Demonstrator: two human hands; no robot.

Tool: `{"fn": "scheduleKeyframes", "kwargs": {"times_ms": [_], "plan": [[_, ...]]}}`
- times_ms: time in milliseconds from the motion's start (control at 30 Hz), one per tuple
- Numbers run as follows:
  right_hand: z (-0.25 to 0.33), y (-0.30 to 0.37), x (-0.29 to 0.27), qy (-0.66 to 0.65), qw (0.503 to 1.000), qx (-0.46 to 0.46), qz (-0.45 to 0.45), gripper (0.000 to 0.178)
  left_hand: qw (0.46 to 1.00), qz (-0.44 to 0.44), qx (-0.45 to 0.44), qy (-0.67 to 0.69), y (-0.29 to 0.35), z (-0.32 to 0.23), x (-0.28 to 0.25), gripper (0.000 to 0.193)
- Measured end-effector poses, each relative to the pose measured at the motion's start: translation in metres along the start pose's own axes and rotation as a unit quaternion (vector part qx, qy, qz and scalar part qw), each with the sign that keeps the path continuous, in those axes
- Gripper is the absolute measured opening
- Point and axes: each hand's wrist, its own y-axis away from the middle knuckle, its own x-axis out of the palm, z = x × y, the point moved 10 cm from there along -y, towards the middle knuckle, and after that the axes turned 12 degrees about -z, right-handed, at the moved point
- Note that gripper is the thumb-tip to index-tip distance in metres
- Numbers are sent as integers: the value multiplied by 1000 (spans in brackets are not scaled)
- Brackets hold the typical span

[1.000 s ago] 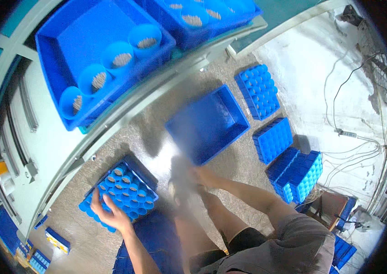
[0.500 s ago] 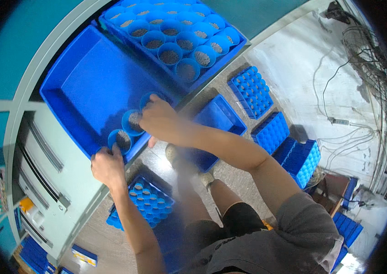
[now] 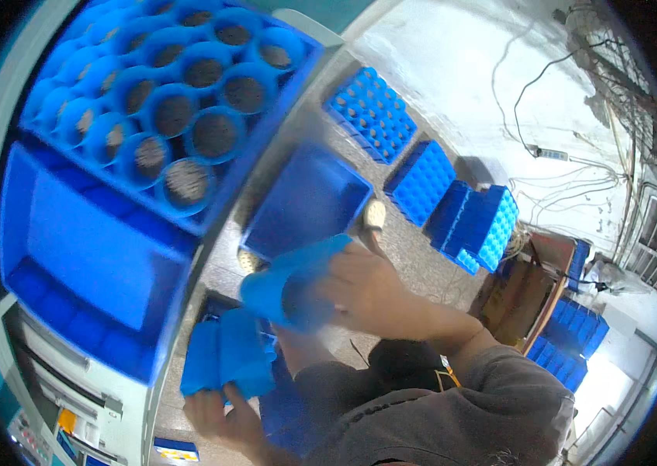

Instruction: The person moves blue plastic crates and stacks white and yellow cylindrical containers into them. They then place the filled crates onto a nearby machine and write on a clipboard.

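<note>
My right hand (image 3: 367, 287), blurred by motion, grips a light-blue cup (image 3: 286, 279) that lies tilted on its side above the floor. Lower and to the left, my left hand (image 3: 223, 418) is closed at the base of two light-blue cups (image 3: 227, 356) held side by side. What those two cups contain cannot be seen. Both hands are off the bench, in front of my legs. A deep-blue bin (image 3: 95, 268) with no cups in it sits on the bench at left. Beyond it, a blue tray (image 3: 286, 101) carries rows of light-blue cups of small grey pieces (image 3: 187, 182).
On the floor stand a blue bin (image 3: 305, 198), a tray of filled cups (image 3: 372, 116) and more blue trays (image 3: 421, 182). Partly behind my left hand's cups is another floor tray. Cables and a power strip (image 3: 552, 154) lie at right. A wooden box (image 3: 518, 303) stands nearby.
Both hands have left the bin on the bench and come back toward my body, carrying the cups that stood along its near edge. The view has swung, so the bench appears farther left.
</note>
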Motion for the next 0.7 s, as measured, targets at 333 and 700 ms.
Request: {"fn": "scheduleKeyframes", "kwargs": {"times_ms": [333,700], "plan": [[-453,230,195,97,905,394,128,36,979,170,43,101,69,-122,477,20],[-646,292,347,78,875,477,18,36,937,238,251,-56,52,-204,831,27]]}}
